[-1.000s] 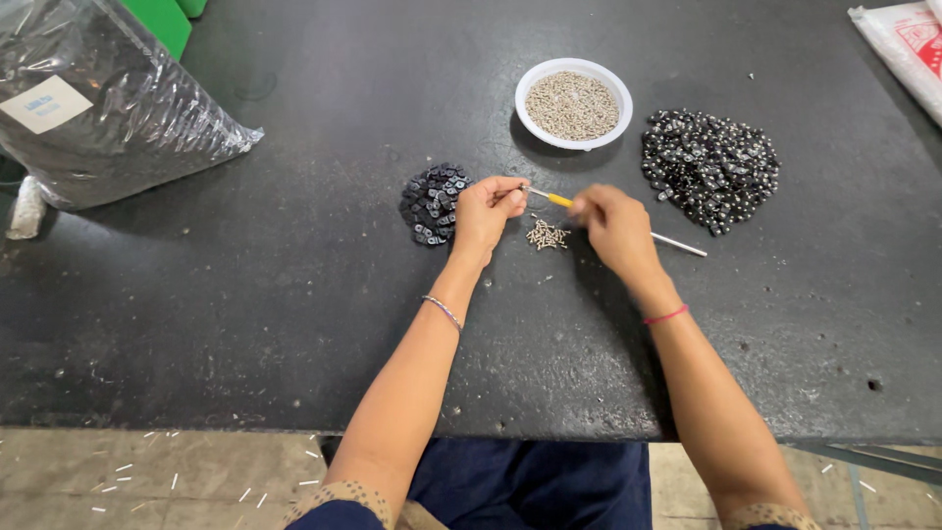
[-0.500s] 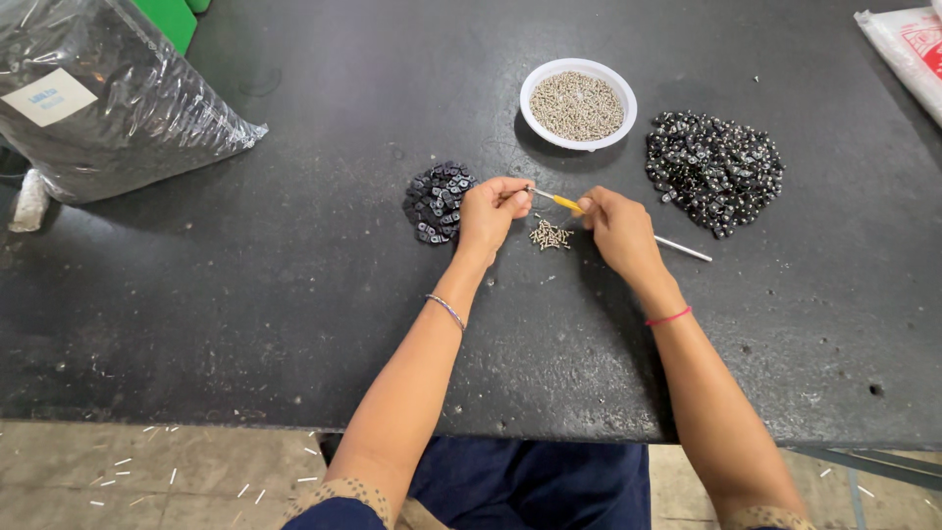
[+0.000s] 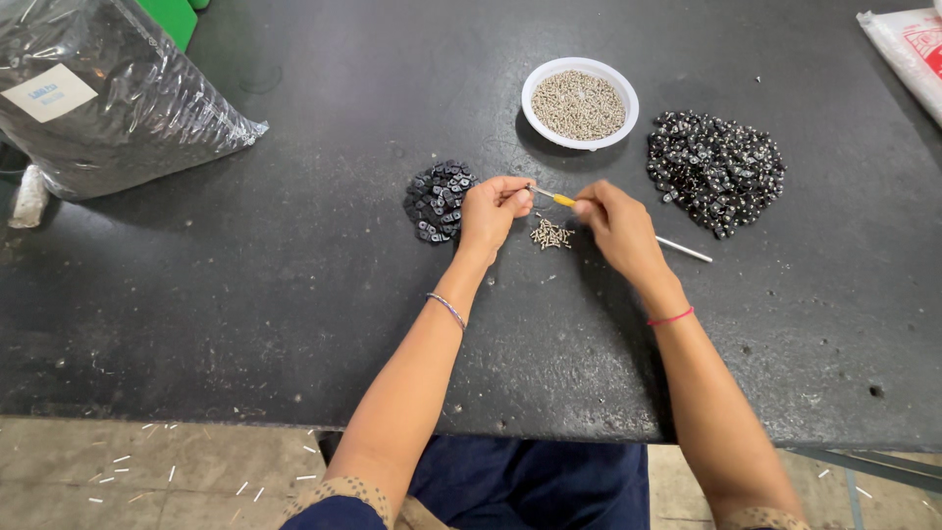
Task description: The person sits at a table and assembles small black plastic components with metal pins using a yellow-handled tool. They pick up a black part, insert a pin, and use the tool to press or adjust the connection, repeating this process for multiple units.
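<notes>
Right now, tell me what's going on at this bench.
A person sits at a black table, working with both bare hands. The right hand holds a thin tool with a yellow grip, its tip pointed at the left hand, whose fingers pinch something too small to make out. A small cluster of screws lies between the hands. A small pile of black parts lies left of them, a bigger pile to the right, and a white bowl of screws behind.

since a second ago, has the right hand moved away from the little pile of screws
No. The right hand holds the thin tool just right of the small screw pile, as before; only the camera shifted slightly.
</notes>
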A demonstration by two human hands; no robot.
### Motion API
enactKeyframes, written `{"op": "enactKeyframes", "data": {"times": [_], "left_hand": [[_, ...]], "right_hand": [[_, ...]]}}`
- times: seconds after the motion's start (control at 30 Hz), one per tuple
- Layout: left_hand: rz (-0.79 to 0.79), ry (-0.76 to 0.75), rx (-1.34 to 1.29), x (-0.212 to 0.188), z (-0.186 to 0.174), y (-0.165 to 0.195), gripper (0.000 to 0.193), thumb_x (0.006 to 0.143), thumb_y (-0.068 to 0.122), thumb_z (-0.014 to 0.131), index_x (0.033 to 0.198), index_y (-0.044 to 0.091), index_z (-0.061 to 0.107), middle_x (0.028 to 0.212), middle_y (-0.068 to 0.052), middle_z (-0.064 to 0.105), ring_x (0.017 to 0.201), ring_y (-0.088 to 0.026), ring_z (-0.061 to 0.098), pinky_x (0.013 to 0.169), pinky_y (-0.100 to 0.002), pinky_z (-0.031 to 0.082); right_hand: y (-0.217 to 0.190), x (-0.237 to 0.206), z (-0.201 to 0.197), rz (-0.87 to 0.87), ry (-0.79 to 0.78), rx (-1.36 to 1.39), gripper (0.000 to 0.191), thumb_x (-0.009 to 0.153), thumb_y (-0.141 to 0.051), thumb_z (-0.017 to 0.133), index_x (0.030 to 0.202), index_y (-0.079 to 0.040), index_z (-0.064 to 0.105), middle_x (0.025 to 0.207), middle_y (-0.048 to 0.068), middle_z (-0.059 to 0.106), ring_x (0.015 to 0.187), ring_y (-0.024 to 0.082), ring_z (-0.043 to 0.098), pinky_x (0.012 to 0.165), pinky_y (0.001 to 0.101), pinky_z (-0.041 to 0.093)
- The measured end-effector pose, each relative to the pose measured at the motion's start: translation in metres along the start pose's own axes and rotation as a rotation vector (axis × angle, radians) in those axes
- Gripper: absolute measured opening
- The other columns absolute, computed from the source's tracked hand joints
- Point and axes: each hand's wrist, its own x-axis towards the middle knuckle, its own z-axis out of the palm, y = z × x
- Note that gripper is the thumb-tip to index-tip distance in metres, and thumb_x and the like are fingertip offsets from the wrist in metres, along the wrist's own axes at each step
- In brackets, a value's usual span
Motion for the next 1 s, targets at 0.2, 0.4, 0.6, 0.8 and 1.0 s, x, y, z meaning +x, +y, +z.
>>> {"op": "enactKeyframes", "data": {"times": [0.2,0.4,0.6,0.8,1.0], "left_hand": [[-0.002,-0.003,0.021,-0.001,-0.001,0.001,0.021,0.095,-0.002,0.066,0.115,-0.003,0.074,0.096,-0.01,0.076,0.083,-0.013,0.072,0.077,-0.025,0.061],[-0.023,-0.002,-0.006,0.001,-0.001,0.001,0.021,0.096,0.0,0.064,0.115,-0.004,0.073,0.097,-0.011,0.077,0.084,-0.014,0.073,0.078,-0.026,0.062],[-0.061,-0.051,-0.067,0.001,-0.009,0.002,0.024,0.101,0.004,0.059,0.12,-0.004,0.072,0.099,-0.012,0.076,0.084,-0.014,0.072,0.079,-0.027,0.062],[-0.076,-0.153,-0.09,-0.001,-0.002,-0.002,0.028,0.102,0.005,0.058,0.127,-0.003,0.068,0.1,-0.012,0.076,0.084,-0.014,0.072,0.079,-0.028,0.062],[-0.071,-0.244,-0.036,-0.013,0.013,-0.001,0.033,0.1,0.004,0.059,0.132,-0.003,0.063,0.1,-0.014,0.076,0.084,-0.016,0.073,0.077,-0.027,0.063]], "right_hand": [[-0.001,0.001,-0.002,-0.028,0.004,-0.013,0.017,0.091,-0.015,0.072,0.097,0.0,0.068,0.08,0.012,0.068,0.065,0.021,0.062,0.064,0.0362,0.05],[0.007,0.003,-0.002,0.072,-0.021,-0.025,0.019,0.102,-0.018,0.061,0.102,-0.002,0.071,0.075,0.011,0.072,0.068,0.022,0.07,0.066,0.0355,0.052],[0.003,-0.002,-0.007,-0.169,0.233,-0.389,0.013,0.093,-0.016,0.075,0.097,-0.004,0.077,0.089,0.016,0.069,0.084,0.034,0.067,0.072,0.0409,0.051],[-0.003,0.0,0.001,-0.119,0.118,0.058,0.017,0.095,-0.006,0.072,0.111,-0.004,0.074,0.099,0.01,0.07,0.082,0.018,0.067,0.075,0.0304,0.052],[0.002,0.002,0.015,-0.061,0.061,0.407,0.017,0.094,-0.01,0.074,0.109,-0.002,0.074,0.096,0.004,0.073,0.082,0.007,0.066,0.074,0.0263,0.054]]}}
